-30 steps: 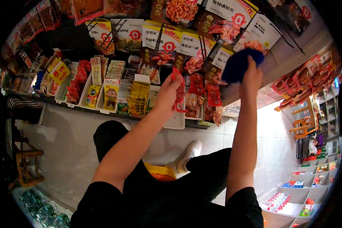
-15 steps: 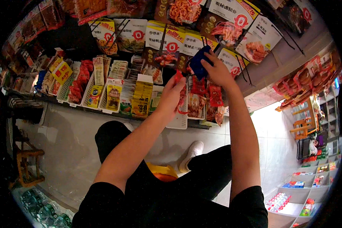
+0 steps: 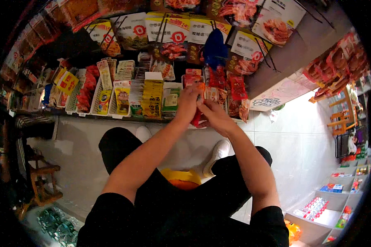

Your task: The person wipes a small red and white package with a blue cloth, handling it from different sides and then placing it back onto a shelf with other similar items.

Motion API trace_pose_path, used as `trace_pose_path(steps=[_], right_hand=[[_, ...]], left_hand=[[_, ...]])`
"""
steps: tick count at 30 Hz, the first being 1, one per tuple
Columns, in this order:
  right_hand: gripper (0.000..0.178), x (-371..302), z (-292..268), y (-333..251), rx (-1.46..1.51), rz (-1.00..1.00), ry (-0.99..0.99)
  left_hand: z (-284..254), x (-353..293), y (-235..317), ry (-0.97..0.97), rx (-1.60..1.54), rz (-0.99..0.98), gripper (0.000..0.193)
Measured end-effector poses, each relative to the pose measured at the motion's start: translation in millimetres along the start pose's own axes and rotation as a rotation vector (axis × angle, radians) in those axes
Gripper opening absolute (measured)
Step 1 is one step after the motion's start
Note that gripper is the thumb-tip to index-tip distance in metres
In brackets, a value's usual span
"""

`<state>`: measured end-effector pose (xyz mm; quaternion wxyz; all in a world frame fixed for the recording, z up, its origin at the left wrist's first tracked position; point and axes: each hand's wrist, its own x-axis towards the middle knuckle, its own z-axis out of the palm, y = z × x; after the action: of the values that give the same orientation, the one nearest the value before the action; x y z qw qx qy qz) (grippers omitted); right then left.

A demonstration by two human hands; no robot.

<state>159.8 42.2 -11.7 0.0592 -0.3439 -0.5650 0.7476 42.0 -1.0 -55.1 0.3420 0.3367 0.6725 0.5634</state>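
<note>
My two hands meet over the white baskets of snack packets. My left hand (image 3: 189,103) is closed around red snack packets (image 3: 200,87) that show above and between the fingers. My right hand (image 3: 217,117) grips the same packets from the other side, its thumb pressed toward the left hand. How many packets are held is hidden. Beyond the hands, a crumpled dark blue cloth (image 3: 215,47) rests against the hanging snack pouches (image 3: 175,37). Just right of my fingers, red packets (image 3: 236,85) fill a basket.
Baskets of yellow packets (image 3: 153,96), green packets (image 3: 171,99) and other red packets (image 3: 82,91) run leftward. A yellow stool (image 3: 181,177) shows between my legs. Shelving (image 3: 325,206) stands at right, a wooden stool (image 3: 43,181) at left, bottles (image 3: 55,224) at lower left.
My right hand has let go of the blue cloth, which stays by the hanging pouches. It has come down to join my left hand on the red packets. The view has shifted slightly.
</note>
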Motion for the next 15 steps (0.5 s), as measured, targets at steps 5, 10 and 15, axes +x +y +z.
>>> trace_pose_path(steps=[5,10,15], right_hand=[[0.052,5.6,-6.0,17.6,-0.155,-0.084,-0.040],[0.051,27.0,-38.3,44.6,-0.332,-0.285,0.032],[0.047,12.8,-34.6,20.5,-0.228,-0.305,0.076]], left_hand=[[-0.3,18.2,-27.8,0.089,-0.156,0.172,0.024],[-27.1,24.8,13.0,-0.177,-0.153,-0.036,0.045],[-47.7,25.5,17.5,-0.286,-0.162,-0.279,0.045]])
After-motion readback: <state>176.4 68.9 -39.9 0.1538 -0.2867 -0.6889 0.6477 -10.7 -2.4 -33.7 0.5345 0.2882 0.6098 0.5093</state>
